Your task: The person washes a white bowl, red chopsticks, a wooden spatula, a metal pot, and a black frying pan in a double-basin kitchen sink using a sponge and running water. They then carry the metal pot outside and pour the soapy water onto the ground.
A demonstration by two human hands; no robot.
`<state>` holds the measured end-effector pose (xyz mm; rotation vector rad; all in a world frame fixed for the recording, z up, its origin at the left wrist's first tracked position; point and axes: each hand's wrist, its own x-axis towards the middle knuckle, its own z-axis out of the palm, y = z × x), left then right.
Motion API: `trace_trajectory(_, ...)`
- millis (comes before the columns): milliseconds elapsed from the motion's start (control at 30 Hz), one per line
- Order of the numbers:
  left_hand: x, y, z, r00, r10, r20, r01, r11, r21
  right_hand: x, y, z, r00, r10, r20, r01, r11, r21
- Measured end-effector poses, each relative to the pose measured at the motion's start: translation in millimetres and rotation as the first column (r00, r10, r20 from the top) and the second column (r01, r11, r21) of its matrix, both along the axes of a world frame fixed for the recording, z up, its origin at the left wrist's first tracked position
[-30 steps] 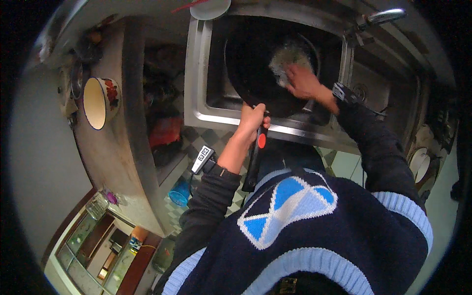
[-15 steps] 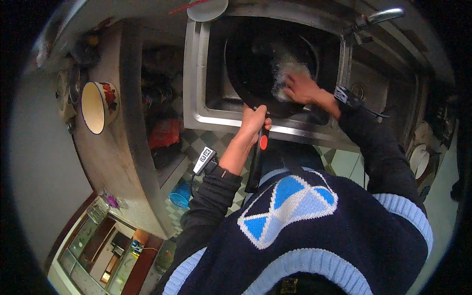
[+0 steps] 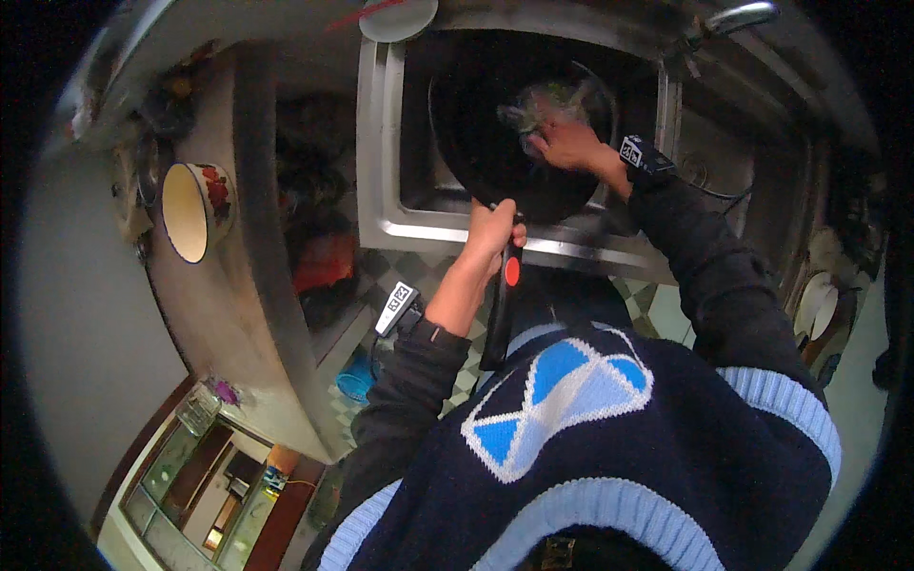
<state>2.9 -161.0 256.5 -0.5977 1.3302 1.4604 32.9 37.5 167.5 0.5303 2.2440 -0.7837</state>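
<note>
Black long-handled pan point(image 3: 481, 133) inside the steel sink point(image 3: 379, 171): tipping risk.
Left hand point(image 3: 493, 226) wraps the handle point(image 3: 501, 314) at the sink's near rim; right hand point(image 3: 573, 147) touches a blurred pale wad point(image 3: 549, 101), grip unclear; one-sided pressure could tip the pan.

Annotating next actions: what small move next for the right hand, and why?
Probably rub the pale blurred wad leftward across the dark pan: the right hand is on it, it sits mostly in the pan's right half, and the left hand grips the black handle, which should help steady things.
</note>
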Motion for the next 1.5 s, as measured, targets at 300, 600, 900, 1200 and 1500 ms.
trace_trajectory(300,2,-2,-2,0.999,0.014,-0.039,-0.011,0.998,0.06,8,-1,-18,0.942,0.226,-0.249,-0.163,0.954,0.252)
trace_trajectory(600,1,-2,-4,0.999,-0.021,-0.041,0.023,0.999,0.038,8,5,-23,0.903,0.223,-0.368,-0.148,0.964,0.221)
trace_trajectory(900,0,-1,-1,0.998,-0.026,-0.051,0.028,0.999,0.032,5,11,-23,0.895,0.176,-0.41,-0.093,0.973,0.213)
trace_trajectory(1200,-1,-1,-4,0.999,-0.029,-0.026,0.03,0.999,0.012,11,13,-27,0.892,0.293,-0.343,-0.151,0.911,0.385)
trace_trajectory(1500,-1,-1,-2,0.998,-0.025,-0.05,0.028,0.999,0.045,14,10,-26,0.848,0.27,-0.456,-0.087,0.92,0.382)
